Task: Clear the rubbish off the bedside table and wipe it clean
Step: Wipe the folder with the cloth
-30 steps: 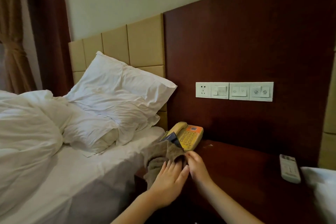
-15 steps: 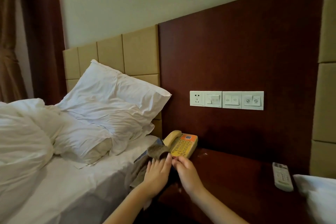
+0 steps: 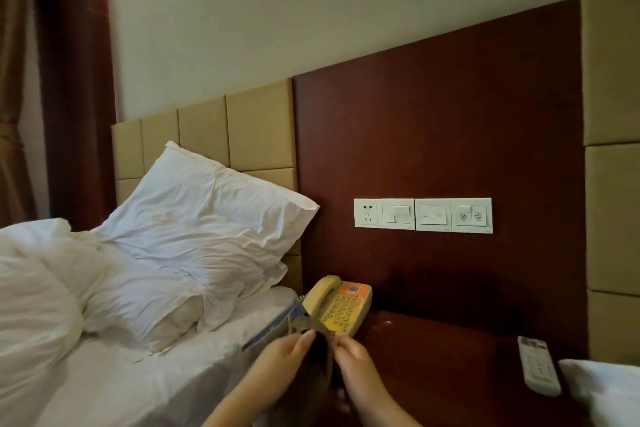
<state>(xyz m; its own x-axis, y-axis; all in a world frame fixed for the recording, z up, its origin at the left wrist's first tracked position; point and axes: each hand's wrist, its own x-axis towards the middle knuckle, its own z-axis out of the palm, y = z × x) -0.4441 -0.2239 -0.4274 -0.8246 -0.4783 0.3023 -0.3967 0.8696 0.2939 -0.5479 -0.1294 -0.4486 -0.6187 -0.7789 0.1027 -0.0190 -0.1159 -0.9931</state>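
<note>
A brown cleaning cloth [image 3: 313,367] hangs between my two hands at the left front of the dark wooden bedside table [image 3: 443,357]. My left hand [image 3: 284,359] grips its left edge and my right hand [image 3: 355,362] pinches its right edge near the top. Most of the cloth droops down between my forearms in shadow. Just behind the cloth sits a yellow telephone [image 3: 337,305] with an orange panel. A small pale speck [image 3: 387,323] lies on the table top to the right of the telephone.
A white remote control [image 3: 538,366] lies at the table's right side beside a white pillow corner [image 3: 602,388]. Left of the table is the bed with a pillow [image 3: 204,218] and rumpled duvet. A socket and switch panel [image 3: 422,216] sits on the wooden wall panel.
Both hands lifted the cloth from lying bunched at the table's left edge and now hold it up by its top edges. The view has tilted upward.
</note>
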